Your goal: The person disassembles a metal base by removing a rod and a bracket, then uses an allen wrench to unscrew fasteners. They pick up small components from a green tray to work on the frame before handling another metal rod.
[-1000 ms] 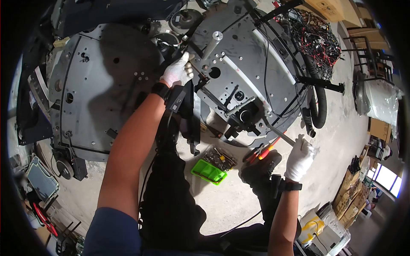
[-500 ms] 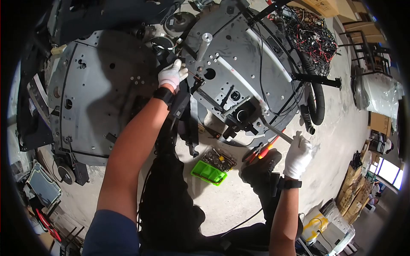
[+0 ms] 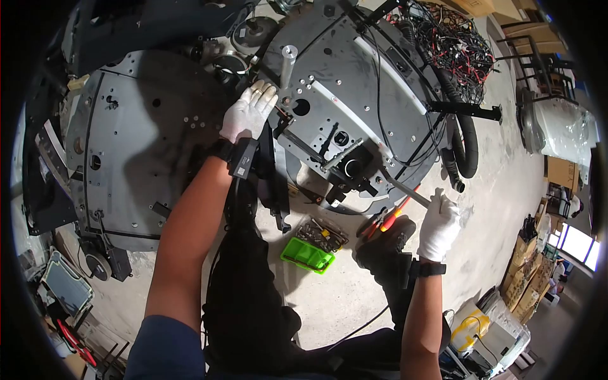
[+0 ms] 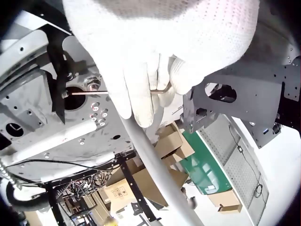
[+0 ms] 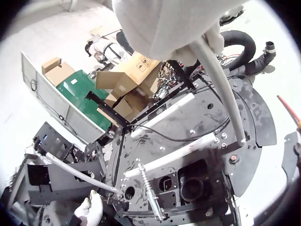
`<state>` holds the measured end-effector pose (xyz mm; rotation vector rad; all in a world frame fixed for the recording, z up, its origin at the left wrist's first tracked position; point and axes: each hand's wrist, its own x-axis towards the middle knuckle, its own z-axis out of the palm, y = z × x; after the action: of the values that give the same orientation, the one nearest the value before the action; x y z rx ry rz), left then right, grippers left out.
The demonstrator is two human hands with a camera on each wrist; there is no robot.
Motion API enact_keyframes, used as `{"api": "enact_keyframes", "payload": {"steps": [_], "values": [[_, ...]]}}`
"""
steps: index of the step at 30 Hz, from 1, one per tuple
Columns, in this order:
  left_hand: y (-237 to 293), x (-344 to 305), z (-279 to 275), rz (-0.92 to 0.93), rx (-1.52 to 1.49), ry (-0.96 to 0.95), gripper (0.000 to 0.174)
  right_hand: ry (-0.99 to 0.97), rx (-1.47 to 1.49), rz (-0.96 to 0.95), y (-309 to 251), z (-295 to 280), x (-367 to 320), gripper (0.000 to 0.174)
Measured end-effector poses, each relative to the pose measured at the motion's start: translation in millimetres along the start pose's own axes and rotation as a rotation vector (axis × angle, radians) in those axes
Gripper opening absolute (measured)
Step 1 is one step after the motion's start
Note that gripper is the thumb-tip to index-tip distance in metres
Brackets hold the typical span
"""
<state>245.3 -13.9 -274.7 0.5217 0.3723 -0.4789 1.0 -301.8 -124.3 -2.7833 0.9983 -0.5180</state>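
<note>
My gloved left hand [image 3: 247, 115] lies beside the dark round plate [image 3: 326, 63], its fingers extended. In the left wrist view, those straight fingers [image 4: 137, 92] lie across a thin L-shaped key [image 4: 84, 93], with the thumb beside its bent end. The key's far end reaches a black bracket [image 4: 57, 77] by a round hole. My gloved right hand [image 3: 439, 225] has its fingers curled round a grey tube [image 3: 405, 189]. In the right wrist view the tube [image 5: 225, 94] slants down to the plate near several bolts; the hand [image 5: 169, 28] partly hides its upper end.
A second dark plate [image 3: 139, 145] stands on the left. Red-and-yellow-handled pliers [image 3: 391, 219], a green tray [image 3: 306, 254] and small metal parts [image 3: 322, 234] lie near my feet. Tangled cables [image 3: 459, 54] and a black hose [image 3: 467, 142] are at the right.
My left hand's fingers have gone from curled to straight and spread over the key. My right hand keeps its grip on the tube. The plates have shifted slightly left in the head view.
</note>
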Motion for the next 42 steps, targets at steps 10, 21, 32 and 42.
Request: {"api": "enact_keyframes", "payload": {"steps": [10, 21, 32, 42], "values": [[-1.4, 16.6, -37.0, 0.014, 0.046, -0.105, 0.023, -0.015, -0.105, -0.009, 1.1, 1.3, 0.0, 0.021], [15.6, 34.4, -34.6, -0.194, 0.488, 0.215, 0.02, -0.005, -0.136, -0.073, 2.8, -1.1, -0.1, 0.02], [6.0, 14.8, -38.0, -0.03, 0.236, 0.057, 0.026, -0.026, -0.037, -0.033, 0.4, -9.0, 0.8, 0.015], [-5.6, 17.7, -15.5, 0.191, 0.634, 0.475, 0.015, -0.079, -0.143, 0.004, 3.2, -9.0, 1.1, 0.013]]}}
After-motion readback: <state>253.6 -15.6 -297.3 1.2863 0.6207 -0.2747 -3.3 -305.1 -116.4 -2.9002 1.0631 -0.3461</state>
